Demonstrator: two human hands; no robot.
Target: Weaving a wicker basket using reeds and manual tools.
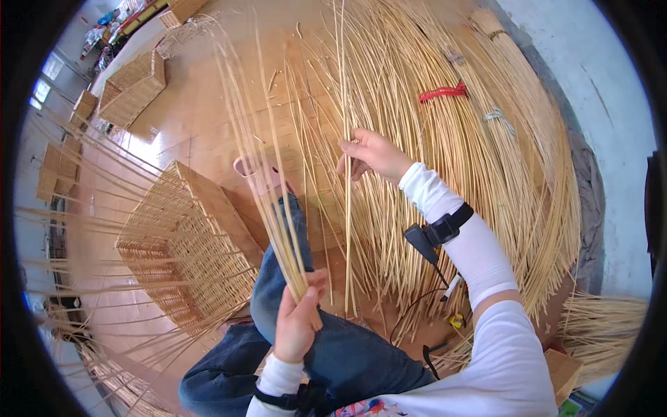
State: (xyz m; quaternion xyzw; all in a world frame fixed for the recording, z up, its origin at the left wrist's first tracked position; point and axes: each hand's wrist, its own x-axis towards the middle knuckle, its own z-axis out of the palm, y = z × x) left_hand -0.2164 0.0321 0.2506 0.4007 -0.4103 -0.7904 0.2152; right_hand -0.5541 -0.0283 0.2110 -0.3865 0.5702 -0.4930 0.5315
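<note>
Fingers of my left hand [295, 330] curled tight around a handful of pale rods [294, 276] near their lower ends; the rods fan up and away in front of my jeans [281, 295] and pink shoe [258, 175]. Fingers of my right hand [372, 156] pinch an upright rod [348, 236] part-way along; whether a second lies tight beside it, cannot tell. It stands apart from the left bunch, in front of the rod pile [396, 160] spread on the floor. A red tie [442, 92] binds some of that stock. Wicker basket [187, 257] near my leg, to the left, touched by neither hand.

Step in hand, my judgement: drawing out rods and gathering them. Next move calls for bringing the right-hand rod across, lower ends level, left grip eased just enough to admit it.
</note>
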